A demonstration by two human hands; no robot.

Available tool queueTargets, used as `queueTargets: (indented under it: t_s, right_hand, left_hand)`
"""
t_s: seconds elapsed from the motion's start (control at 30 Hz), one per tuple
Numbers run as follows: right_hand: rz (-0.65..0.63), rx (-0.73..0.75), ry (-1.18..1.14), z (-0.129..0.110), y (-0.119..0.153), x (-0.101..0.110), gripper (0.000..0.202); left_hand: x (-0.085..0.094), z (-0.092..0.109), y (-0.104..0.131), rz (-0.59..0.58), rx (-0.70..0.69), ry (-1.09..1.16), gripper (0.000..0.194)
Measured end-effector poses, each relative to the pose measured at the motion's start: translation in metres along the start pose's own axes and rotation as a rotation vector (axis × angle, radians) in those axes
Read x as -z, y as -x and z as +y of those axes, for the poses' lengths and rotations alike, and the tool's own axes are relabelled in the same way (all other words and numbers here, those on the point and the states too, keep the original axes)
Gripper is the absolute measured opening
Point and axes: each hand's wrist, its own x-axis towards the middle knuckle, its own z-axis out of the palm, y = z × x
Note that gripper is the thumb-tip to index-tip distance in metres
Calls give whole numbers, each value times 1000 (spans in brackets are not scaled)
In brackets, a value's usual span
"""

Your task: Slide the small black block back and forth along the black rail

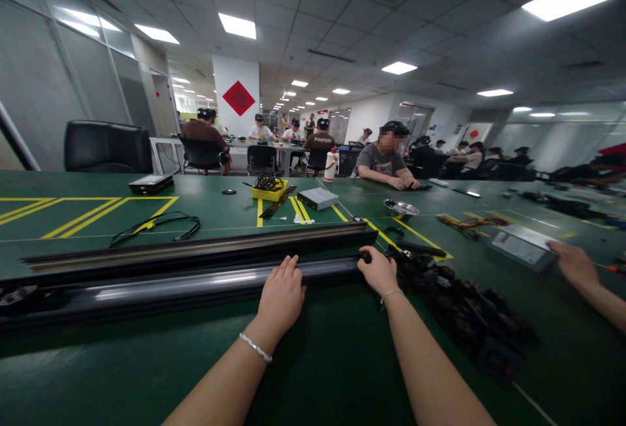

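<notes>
A long, glossy black bar (186,288) lies across the green table in front of me. My left hand (283,289) rests over it with fingers stretched out flat on its top. At the bar's right end, my right hand (380,273) is closed, thumb and forefinger curled around a small dark part there; whether this part is separate from the bar I cannot tell. Just behind lies a second long black profile (205,246) with a grey-brown strip along it, roughly parallel to the first. To the right of my right hand is a pile of black parts with cables (460,302), blurred.
Another person's hand (577,266) at the right touches a grey metal box (523,248). Farther back are a yellow tray (270,190) with black cable, a silver box (317,199), a metal bowl (401,209) and a loose black cable (161,222). Across the table sits a person (386,162).
</notes>
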Motion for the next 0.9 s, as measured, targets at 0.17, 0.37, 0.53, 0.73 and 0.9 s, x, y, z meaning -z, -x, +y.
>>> queueTargets:
  t_s: [0.17, 0.37, 0.53, 0.73, 0.9]
  right_hand:
    - [-11, -5, 0, 2, -2, 0, 29]
    - [-16, -8, -9, 2, -3, 0, 29]
    - [-6, -4, -10, 1, -2, 1, 29]
    - [42, 18, -21, 2, 0, -1, 28]
    - [56, 9, -15, 1, 0, -2, 27]
  left_hand:
    - [-1, 0, 0, 2, 2, -12, 21]
    - [1, 0, -1, -1, 2, -24, 21]
    - [1, 0, -1, -9, 8, -20, 21]
    - [1, 0, -1, -3, 7, -28, 21]
    - [1, 0, -1, -2, 0, -41, 21]
